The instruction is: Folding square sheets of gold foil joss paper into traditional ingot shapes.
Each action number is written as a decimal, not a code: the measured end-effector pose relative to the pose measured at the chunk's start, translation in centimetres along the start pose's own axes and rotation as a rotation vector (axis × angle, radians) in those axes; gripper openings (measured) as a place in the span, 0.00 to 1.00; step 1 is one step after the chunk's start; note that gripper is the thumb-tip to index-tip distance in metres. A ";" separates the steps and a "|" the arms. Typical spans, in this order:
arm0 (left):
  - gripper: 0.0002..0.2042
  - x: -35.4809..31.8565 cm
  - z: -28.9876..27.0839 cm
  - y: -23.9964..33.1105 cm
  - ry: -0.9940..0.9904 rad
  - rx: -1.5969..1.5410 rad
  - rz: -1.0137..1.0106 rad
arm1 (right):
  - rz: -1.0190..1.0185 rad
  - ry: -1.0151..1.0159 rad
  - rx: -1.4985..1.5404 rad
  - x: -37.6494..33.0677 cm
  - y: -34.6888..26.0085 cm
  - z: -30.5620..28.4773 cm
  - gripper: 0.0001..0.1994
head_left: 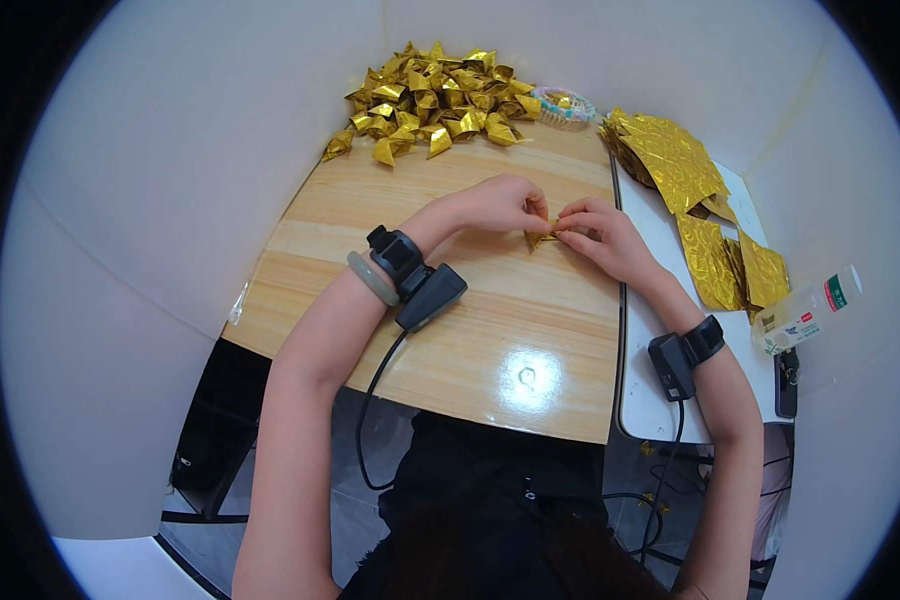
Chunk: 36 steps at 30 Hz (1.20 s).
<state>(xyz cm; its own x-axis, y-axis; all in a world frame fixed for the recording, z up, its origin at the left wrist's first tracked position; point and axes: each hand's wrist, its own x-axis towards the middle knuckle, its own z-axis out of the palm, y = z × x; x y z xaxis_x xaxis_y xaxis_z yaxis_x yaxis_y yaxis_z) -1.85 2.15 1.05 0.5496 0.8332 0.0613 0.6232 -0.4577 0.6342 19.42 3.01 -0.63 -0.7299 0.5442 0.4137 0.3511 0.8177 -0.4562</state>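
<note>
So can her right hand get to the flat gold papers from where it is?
Probably yes. The right hand is busy pinching a small gold piece, but the flat gold sheets lie close on that side, with nothing between.

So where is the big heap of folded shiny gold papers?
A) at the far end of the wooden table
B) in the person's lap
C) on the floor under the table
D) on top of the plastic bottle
A: the heap of folded gold papers lies at the far end of the wooden table, beyond the left hand and right hand, which pinch one small gold piece between them.
</note>
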 end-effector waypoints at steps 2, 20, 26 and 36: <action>0.12 0.0 0.3 -1.3 -0.005 -0.034 0.034 | 0.093 -0.012 0.069 0.4 -0.7 0.2 0.09; 0.10 0.8 2.1 1.7 0.130 -0.711 -0.057 | 0.484 0.069 0.610 0.3 -0.4 -0.7 0.14; 0.09 0.7 2.0 1.2 0.155 -0.835 -0.196 | 0.492 0.272 0.780 0.6 0.1 0.0 0.12; 0.11 0.9 2.3 -0.6 0.427 -0.907 -0.111 | 0.430 0.092 0.767 0.8 -0.7 0.2 0.12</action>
<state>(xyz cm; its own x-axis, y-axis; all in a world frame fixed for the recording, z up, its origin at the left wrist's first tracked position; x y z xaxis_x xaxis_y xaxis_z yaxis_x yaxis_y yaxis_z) -0.49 2.44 -1.04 0.1583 0.9795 0.1246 -0.0975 -0.1101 0.9891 18.41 2.84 -0.14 -0.5632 0.8158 0.1316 0.0702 0.2059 -0.9761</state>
